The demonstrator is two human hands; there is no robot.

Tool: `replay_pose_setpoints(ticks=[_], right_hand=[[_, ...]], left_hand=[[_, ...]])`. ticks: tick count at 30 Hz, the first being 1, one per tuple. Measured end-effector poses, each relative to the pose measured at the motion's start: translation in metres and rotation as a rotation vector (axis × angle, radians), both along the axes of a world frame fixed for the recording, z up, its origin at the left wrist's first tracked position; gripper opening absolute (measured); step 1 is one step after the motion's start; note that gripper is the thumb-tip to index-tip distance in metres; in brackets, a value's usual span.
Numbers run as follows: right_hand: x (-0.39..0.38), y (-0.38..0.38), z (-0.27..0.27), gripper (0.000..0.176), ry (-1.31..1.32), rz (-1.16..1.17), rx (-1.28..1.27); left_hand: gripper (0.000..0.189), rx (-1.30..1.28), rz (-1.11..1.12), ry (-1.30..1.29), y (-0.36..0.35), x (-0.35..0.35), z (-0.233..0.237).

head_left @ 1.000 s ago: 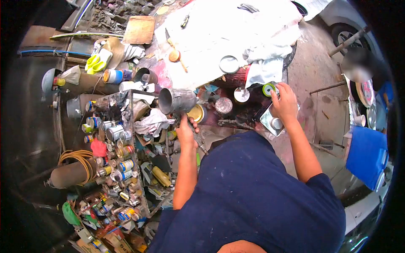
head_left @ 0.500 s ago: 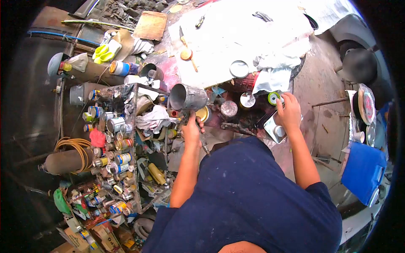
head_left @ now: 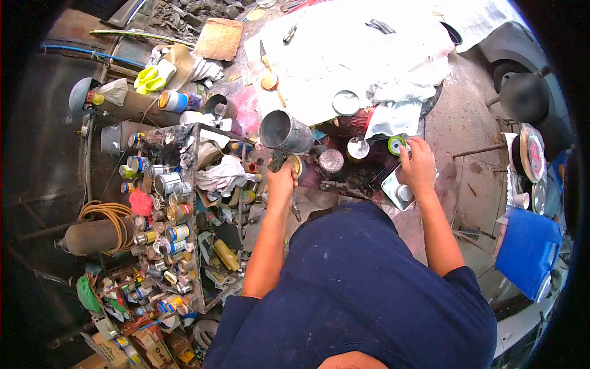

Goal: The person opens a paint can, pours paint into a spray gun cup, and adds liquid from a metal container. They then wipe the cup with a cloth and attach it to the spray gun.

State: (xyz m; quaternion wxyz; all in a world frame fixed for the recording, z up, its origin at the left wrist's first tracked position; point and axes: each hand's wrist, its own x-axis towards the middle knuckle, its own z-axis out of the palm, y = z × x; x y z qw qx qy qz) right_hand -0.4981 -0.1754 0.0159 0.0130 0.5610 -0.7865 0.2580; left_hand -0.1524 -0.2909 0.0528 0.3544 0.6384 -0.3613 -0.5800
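In my left hand (head_left: pixel 281 178) is a paint spray gun (head_left: pixel 278 161); my fingers wrap its handle. Its grey metal cup (head_left: pixel 286 131) tilts, with the mouth facing up and left. A hose fitting (head_left: pixel 296 212) hangs below that hand. My right hand (head_left: pixel 419 165) curls at the right side of a small green-rimmed can (head_left: pixel 396 145), thumb and fingers against its edge. Just below stands a pale rectangular tin (head_left: pixel 392 184) with a round cap, partly behind my wrist. Between my hands are a paint-crusted can (head_left: pixel 331 161) and an open can of white (head_left: pixel 358 147).
On the left, a rack (head_left: pixel 198 246) holds several paint cans. A white-covered surface (head_left: pixel 319 61) ahead carries a knife (head_left: pixel 264 55), a round lid (head_left: pixel 346 103) and crumpled plastic (head_left: pixel 402 91). At right are a blue case (head_left: pixel 527 252) and a metal rod (head_left: pixel 479 150).
My left hand and the spray gun have shifted slightly, the cup swinging a little right and its mouth turning more upward. My right hand stays by the green-rimmed can.
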Motion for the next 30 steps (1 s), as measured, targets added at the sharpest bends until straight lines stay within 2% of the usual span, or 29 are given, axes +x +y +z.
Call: replay_pose_setpoints(ticks=[17,20,22,25,27,30], right_hand=[[0.001,0.001,-0.002,0.027,-0.003,-0.007,0.009],[0.001,0.000,0.000,0.028,-0.007,-0.001,0.020],[0.002,0.000,0.002,0.028,0.002,-0.003,0.024],[0.002,0.001,0.003,0.027,-0.004,0.008,0.024],[0.003,0.001,0.004,0.027,-0.020,0.012,0.010],[0.002,0.002,0.004,0.029,-0.036,0.029,0.016]], left_hand=[[0.009,-0.047,-0.026,-0.017,0.000,-0.004,0.004],[0.017,-0.088,-0.067,-0.053,0.002,-0.005,-0.005],[0.035,-0.220,-0.119,-0.187,-0.003,0.008,-0.053],[0.049,-0.482,-0.221,-0.331,-0.003,0.011,-0.069],[0.055,-0.676,-0.294,-0.406,-0.002,0.007,-0.059],[0.057,-0.722,-0.373,-0.440,0.004,0.005,-0.051]])
